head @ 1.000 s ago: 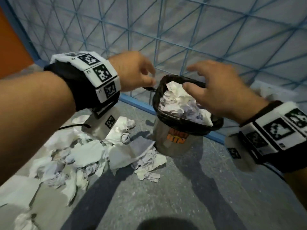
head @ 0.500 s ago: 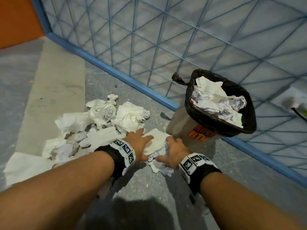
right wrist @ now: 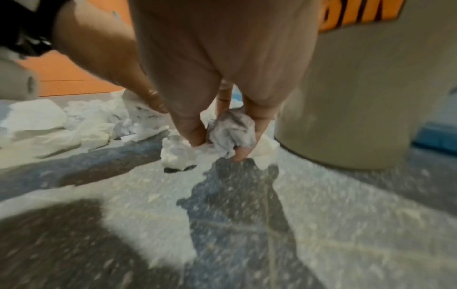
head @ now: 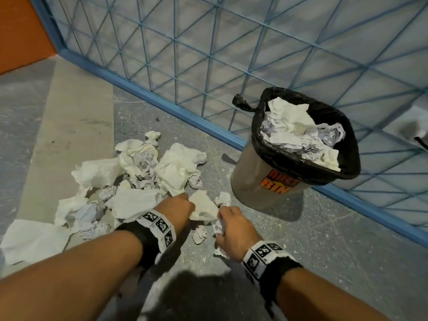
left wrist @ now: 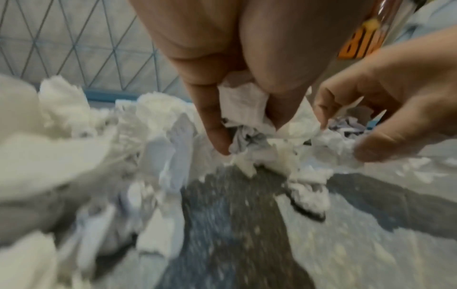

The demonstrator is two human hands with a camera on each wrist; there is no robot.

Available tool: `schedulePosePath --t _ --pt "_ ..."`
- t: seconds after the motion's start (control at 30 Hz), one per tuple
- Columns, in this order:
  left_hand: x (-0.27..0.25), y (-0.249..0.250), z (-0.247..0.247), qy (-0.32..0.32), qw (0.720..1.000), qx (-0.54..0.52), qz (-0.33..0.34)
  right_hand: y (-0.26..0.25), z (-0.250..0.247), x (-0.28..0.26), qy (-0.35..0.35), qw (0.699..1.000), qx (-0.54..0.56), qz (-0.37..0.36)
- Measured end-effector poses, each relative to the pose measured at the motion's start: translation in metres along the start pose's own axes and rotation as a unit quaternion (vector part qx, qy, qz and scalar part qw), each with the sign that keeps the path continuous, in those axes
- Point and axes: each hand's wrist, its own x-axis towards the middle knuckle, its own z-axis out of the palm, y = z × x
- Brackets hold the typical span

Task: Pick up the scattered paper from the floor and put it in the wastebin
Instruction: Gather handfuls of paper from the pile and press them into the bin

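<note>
— Where's the paper?

— My left hand pinches a white sheet by the floor; my right hand has fingers curled on a grey crumpled ball. Neither shows a clear long axis.

— The wastebin?

— Upright, right of the scattered pile, its black liner heaped with crumpled paper.

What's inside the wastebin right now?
The wastebin has a black liner folded over its rim and holds crumpled white and printed paper nearly up to the rim. Anything under that top layer is covered.
</note>
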Motion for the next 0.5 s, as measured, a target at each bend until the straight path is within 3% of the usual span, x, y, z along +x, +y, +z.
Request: schedulePosePath --t 0.13,0.27,0.4,0.5 --pt "-0.026 -0.009 -0.055 0.010 0.999 0.015 0.036 -0.006 -0.054 -0.027 -0.035 0.996 -0.020 -0.080" --pt "-0.063 -0.010 -0.137 0.090 0.995 0.020 0.044 -0.020 -0.124 -0.071 -0.026 0.987 -0.024 -0.159" --pt "-0.101 0.020 -0.220 0.206 0.974 -0.057 0.068 -0.024 -0.208 -0.109 0.090 0.979 -0.015 -0.182" --pt "-0.091 0.052 -0.258 0.338 0.921 -0.160 0.113 -0.009 -0.256 -0.104 0.240 0.960 0.026 -0.144"
